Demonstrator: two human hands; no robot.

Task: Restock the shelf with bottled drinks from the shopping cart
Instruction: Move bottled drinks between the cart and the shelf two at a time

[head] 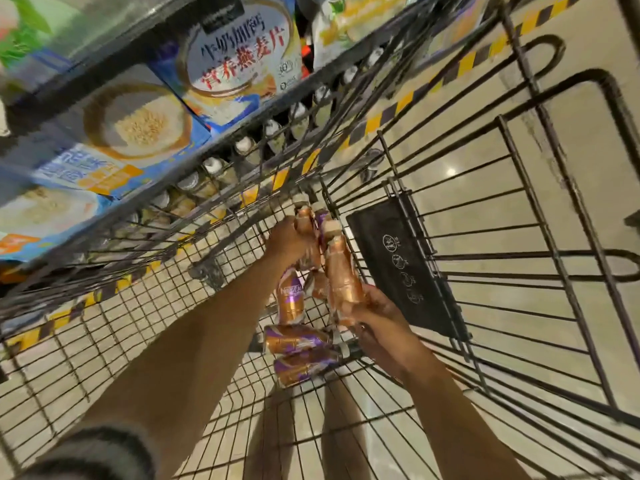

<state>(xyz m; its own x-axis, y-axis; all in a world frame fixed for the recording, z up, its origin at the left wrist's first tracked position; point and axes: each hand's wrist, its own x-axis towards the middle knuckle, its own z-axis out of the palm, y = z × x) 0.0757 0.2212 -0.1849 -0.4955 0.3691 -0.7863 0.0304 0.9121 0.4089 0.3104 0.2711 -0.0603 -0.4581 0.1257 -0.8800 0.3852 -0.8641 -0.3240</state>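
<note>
Two hands reaching into a wire shopping cart, each gripping a copper-and-purple bottled drink.

The left hand is closed around a bottle near the far end of the cart, its pale cap pointing away. The right hand grasps the base of a second bottle, held upright just beside the first — the two nearly touch. A third bottle stands tilted between the forearms, and two more bottles lie on their sides on the cart's wire floor, close to its right wall. A black plastic flap hangs against that wall. Beyond the cart's left side, a shelf carries blue cereal boxes above a row of white-capped bottles — blurred.
</note>
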